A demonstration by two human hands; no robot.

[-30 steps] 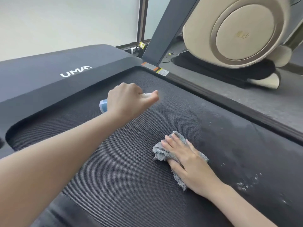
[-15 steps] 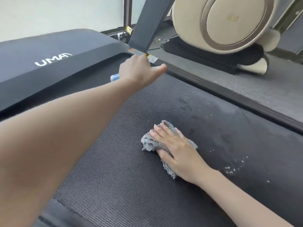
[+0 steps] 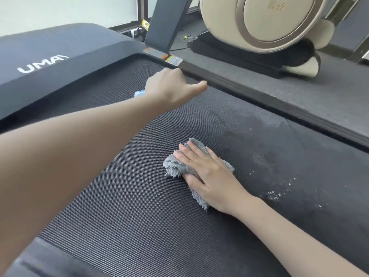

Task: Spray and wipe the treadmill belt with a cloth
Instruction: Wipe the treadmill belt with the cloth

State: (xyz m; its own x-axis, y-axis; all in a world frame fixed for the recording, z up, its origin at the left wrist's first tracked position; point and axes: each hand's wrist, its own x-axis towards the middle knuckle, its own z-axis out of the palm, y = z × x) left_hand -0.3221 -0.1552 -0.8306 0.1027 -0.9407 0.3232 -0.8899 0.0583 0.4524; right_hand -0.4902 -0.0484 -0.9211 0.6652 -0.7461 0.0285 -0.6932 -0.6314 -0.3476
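Left grip (image 3: 171, 86), curled round a spray bottle (image 3: 139, 93), is shifting to the treadmill belt (image 3: 119, 196)'s far-right corner, likely to spray; right grip (image 3: 207, 176), spread flat, is pressing the cloth (image 3: 173, 166).

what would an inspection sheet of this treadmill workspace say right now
surface: treadmill belt, dark and textured, damp-looking patches on its right part
job's things: grey cloth bunched on the belt under the right hand; spray bottle, only a blue end shows behind the left hand
clutter: white specks on the belt, right of the cloth
grippers: left hand grips the bottle above the belt's front; right hand presses the cloth with straight fingers
cables: thin cable on the floor by the upright
surroundings: motor cover lettered UMA; beige massage chair beside the treadmill
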